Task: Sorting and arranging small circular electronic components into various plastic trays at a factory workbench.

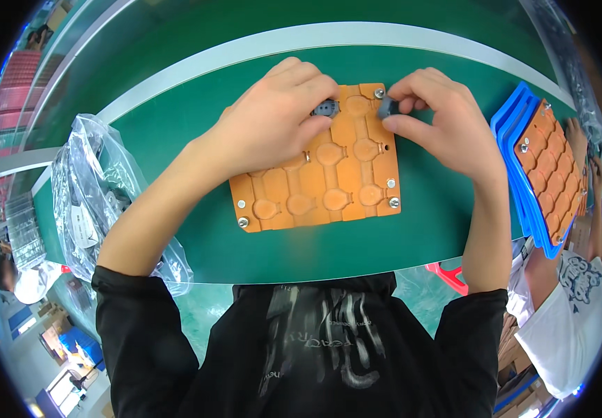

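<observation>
one grey part [326, 109] at 12 o'clock on the orange plate [316, 174] is clamped in the grip of the left hand [267, 117], a darker piece [386, 109] toward 2 o'clock in that of the right hand [448, 120], so plate-loading seems underway, next calling for careful seating.

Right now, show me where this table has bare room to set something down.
The green tabletop is bare between its own near edge and the middle orange tray; another patch lies between that tray and the right forearm. It is crowded at left by the clear plastic bag, at right by the blue trays, and over the tray's far half by the left hand and right hand.
</observation>
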